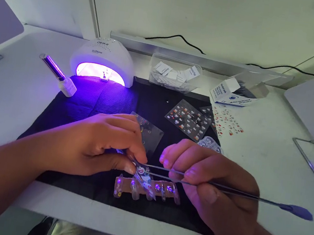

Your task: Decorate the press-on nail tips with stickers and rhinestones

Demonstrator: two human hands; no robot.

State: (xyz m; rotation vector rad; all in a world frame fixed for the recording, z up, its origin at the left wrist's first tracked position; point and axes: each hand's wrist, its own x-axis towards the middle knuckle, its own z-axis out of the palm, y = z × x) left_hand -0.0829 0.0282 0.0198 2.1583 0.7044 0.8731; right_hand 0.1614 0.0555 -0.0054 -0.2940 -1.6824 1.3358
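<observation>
My left hand [109, 146] pinches a small clear sticker sheet [144, 178] with blue and white cartoon figures between thumb and fingers. In my right hand [212, 178] is a pair of metal tweezers [236, 192], whose tips reach left to the sheet by my left fingertips. Whether the tips grip a sticker is too small to tell. Just below the sheet, several clear nail tips [135, 191] stand along a tan strip [127, 185] on the black cloth [87, 185]. Some tips carry shiny round gems, and the leftmost has a small yellow figure.
A lit nail lamp [104, 54] stands at the back left, a white-capped bottle [67, 86] beside it. Behind are a clear box of alcohol pads [175, 75] and an open carton [237, 93]. Sticker sheets [188, 119] lie beyond my hands.
</observation>
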